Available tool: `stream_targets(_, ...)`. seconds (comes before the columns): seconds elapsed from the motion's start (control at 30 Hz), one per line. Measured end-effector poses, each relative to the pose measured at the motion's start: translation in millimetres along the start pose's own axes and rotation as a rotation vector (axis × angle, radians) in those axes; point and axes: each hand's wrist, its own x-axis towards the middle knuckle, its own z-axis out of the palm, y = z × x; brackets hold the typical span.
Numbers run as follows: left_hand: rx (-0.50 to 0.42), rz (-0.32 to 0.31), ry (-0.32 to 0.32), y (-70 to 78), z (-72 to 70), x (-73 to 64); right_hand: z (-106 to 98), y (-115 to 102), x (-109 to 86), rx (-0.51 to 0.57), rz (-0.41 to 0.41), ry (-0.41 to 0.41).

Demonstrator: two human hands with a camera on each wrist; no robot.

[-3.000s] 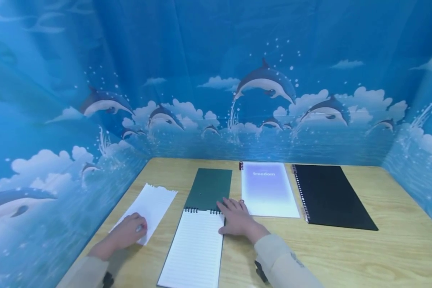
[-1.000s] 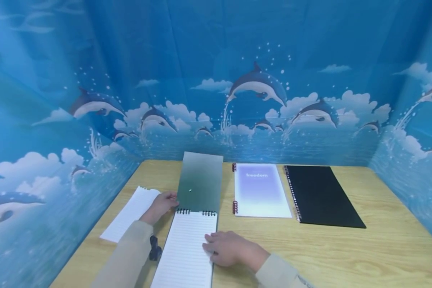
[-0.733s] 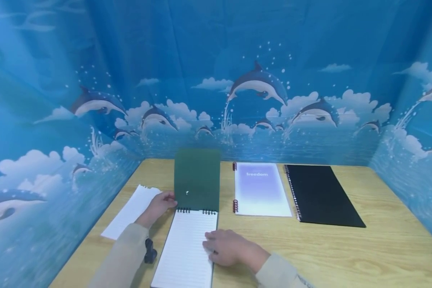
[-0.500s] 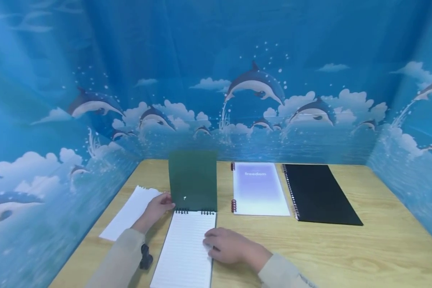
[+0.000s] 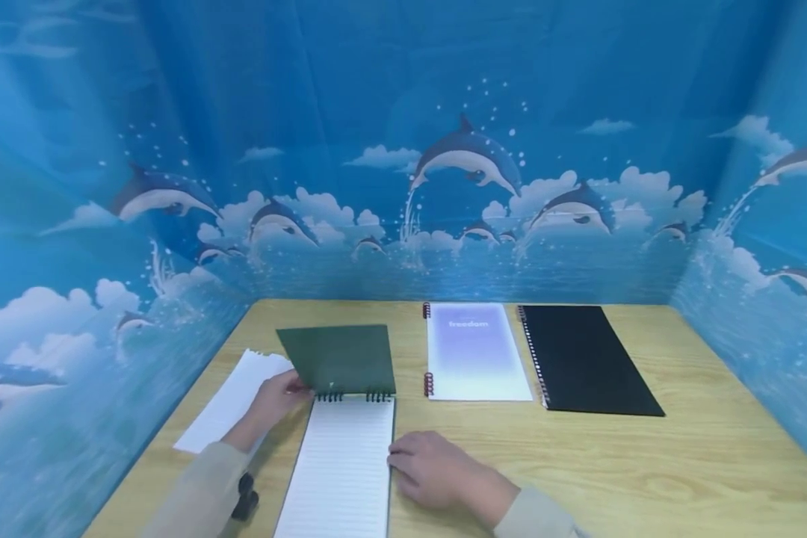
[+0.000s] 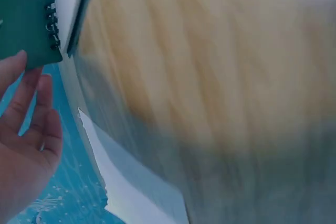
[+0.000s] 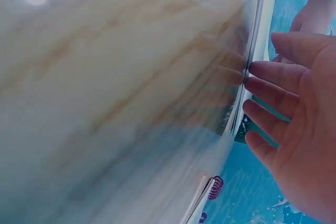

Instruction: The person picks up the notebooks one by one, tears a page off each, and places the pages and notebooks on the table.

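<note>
A spiral notepad [image 5: 339, 471] lies with its lined page up, and its green cover [image 5: 343, 359] stands raised behind the black rings, leaning left. My left hand [image 5: 272, 403] holds the cover's left edge low, near the rings. The left wrist view shows that edge of the cover [image 6: 26, 19] pinched between thumb and fingers. My right hand [image 5: 433, 467] is at the notepad's right edge. Seen from the right wrist, the fingers of the right hand [image 7: 294, 114] extend with their tips right at that edge.
Left of the notepad lies a torn sheet of paper [image 5: 232, 403], partly behind the left forearm. A purple-and-white "freedom" notebook [image 5: 477, 362] and a black spiral notebook [image 5: 588, 359] lie at the back right of the wooden table [image 5: 612, 478]. A blue dolphin curtain [image 5: 350, 187] surrounds the table.
The left hand moved from the torn sheet to the green cover, which rose from lying flat and now leans left. The right hand slid down from the rings along the notepad's right edge.
</note>
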Motion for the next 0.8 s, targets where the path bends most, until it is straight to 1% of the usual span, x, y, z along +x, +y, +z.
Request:
stream_targets(0.1,0.072,0.099,0.003,-1.6,-4.6,-7.1,2.8,-1.6,1.5,-0.003,-0.001,0.007)
stream_targets(0.13,0.089,0.109,-0.007,-1.4,-5.8,-9.0,3.4,-1.9,2.1,0.005,0.000,0.006)
stream_targets(0.23,0.131,0.097,-0.048,-1.6,-6.0,-12.7,4.6,-1.7,2.0,0.028,0.011,-0.010)
stream_targets(0.33,0.188,0.090,-0.072,-4.2,-2.4,-15.5,4.5,-0.4,-0.2,0.043,0.012,-0.035)
stream_targets(0.4,0.242,0.118,-0.071,-6.0,-0.1,-17.6,3.7,0.5,-2.1,0.033,0.001,-0.052)
stream_targets(0.47,0.303,0.185,-0.073,-7.4,1.0,-19.6,2.5,1.1,-3.9,0.018,-0.006,-0.075)
stream_targets(0.63,0.438,0.370,-0.116,-9.2,1.0,-22.5,-0.6,1.2,-6.4,-0.015,-0.005,-0.126)
stream_targets(0.73,0.483,0.440,-0.120,-9.7,1.1,-22.3,-2.6,1.2,-7.6,-0.021,0.007,-0.146)
stream_targets(0.8,0.512,0.486,-0.104,-10.0,1.9,-21.6,-3.5,1.8,-8.4,-0.020,0.012,-0.157)
